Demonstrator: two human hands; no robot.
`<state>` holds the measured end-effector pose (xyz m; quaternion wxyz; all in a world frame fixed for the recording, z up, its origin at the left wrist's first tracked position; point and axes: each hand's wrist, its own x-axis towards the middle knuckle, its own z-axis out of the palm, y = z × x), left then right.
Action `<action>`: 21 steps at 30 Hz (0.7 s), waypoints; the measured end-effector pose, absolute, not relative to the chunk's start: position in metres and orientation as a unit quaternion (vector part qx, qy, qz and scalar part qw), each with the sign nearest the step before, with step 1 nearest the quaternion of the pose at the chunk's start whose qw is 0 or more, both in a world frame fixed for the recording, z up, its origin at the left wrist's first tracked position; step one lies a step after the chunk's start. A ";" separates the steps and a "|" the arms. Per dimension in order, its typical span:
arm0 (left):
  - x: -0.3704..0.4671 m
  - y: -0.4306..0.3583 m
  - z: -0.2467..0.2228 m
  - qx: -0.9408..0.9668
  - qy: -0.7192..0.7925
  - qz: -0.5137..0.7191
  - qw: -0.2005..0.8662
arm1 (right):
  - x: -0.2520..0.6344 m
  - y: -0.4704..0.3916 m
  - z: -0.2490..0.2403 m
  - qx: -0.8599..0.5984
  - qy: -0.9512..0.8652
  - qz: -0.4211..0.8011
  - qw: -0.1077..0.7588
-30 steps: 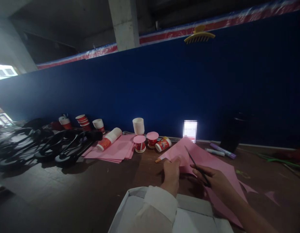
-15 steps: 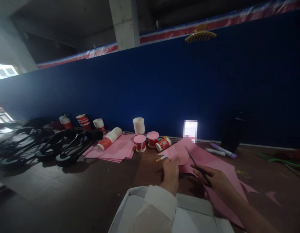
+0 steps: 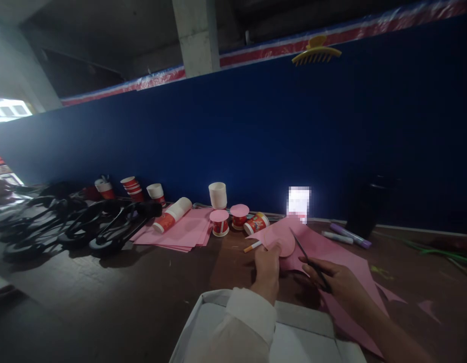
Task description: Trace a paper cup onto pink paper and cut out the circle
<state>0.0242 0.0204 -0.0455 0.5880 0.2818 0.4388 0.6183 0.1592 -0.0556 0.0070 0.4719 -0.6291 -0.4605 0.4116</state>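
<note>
Head view: hands [image 3: 267,264] cut pink paper [image 3: 331,252] near cups [image 3: 233,219].

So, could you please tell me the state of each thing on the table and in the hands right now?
left hand: shut on pink sheet
right hand: shut on scissors
scissors: blades at the sheet
pink sheet: partly cut, round flap raised
white cup: upside down
two capped cups: upright, pink discs on top
red cup: lying on its side
pink paper stack: flat
cup sleeve: lying on the stack
</note>
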 end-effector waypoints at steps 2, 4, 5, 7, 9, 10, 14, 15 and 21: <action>0.024 0.020 -0.046 0.289 0.417 0.623 0.596 | 0.160 -0.055 0.006 -0.628 -0.468 0.410 0.468; 0.023 0.020 -0.046 0.299 0.399 0.630 0.595 | 0.161 -0.055 0.004 -0.625 -0.469 0.409 0.471; 0.023 0.020 -0.045 0.301 0.397 0.633 0.593 | 0.161 -0.055 0.003 -0.623 -0.470 0.410 0.472; 0.022 0.020 -0.045 0.301 0.402 0.634 0.588 | 0.162 -0.054 0.001 -0.623 -0.473 0.408 0.471; 0.022 0.022 -0.046 0.297 0.413 0.629 0.588 | 0.163 -0.054 -0.002 -0.621 -0.482 0.402 0.469; 0.022 0.023 -0.047 0.295 0.415 0.628 0.589 | 0.164 -0.053 -0.004 -0.621 -0.487 0.397 0.468; 0.023 0.025 -0.052 0.296 0.402 0.629 0.596 | 0.168 -0.051 -0.010 -0.618 -0.510 0.385 0.458; 0.024 0.024 -0.053 0.297 0.399 0.631 0.595 | 0.168 -0.051 -0.011 -0.618 -0.514 0.384 0.455; 0.027 0.020 -0.044 0.263 0.392 0.643 0.603 | 0.169 -0.050 -0.013 -0.624 -0.517 0.387 0.439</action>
